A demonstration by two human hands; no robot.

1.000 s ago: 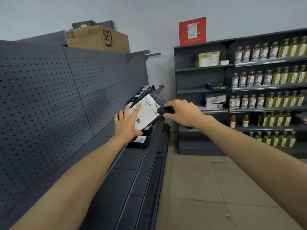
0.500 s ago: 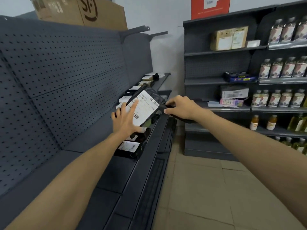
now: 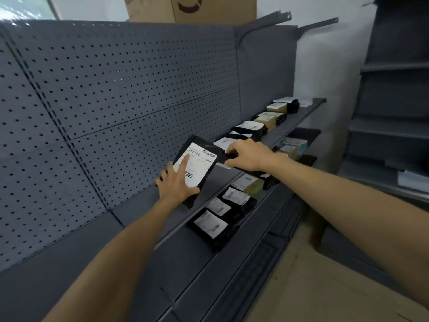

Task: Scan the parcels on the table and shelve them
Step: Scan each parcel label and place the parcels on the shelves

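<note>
As the head camera closes in and tips down, the parcel [image 3: 197,168] comes from its raised place in front of the person to just above the shelf [image 3: 137,208]. Its lower corner hangs near the board, about midway between the back edge and the front edge. The left hand [image 3: 177,185] grips it at the lower left corner, forefinger laid straight over the white label and the other fingers curled round behind the left side. The right hand [image 3: 249,155] stays at the parcel's right side, fingers curled round a dark device that I take for the scanner [image 3: 231,156]. Whether this hand also touches the parcel I cannot tell. I judge the scan done or nearly so, and setting down the step in hand. The parcel is tilted and not yet resting on the board.

Further along the same shelf, a row of shelved parcels [image 3: 249,129] runs toward its far end, the nearest just behind the right hand. That neighbour is what the hand or scanner could knock as the parcel goes down. Below the front edge, more parcels [image 3: 210,225] lie on the lower shelf [image 3: 185,270]. A pegboard [image 3: 127,101] closes the back edge, with a cardboard box [image 3: 190,8] on top. A second shelving unit [image 3: 394,108] stands well apart to the right.
</note>
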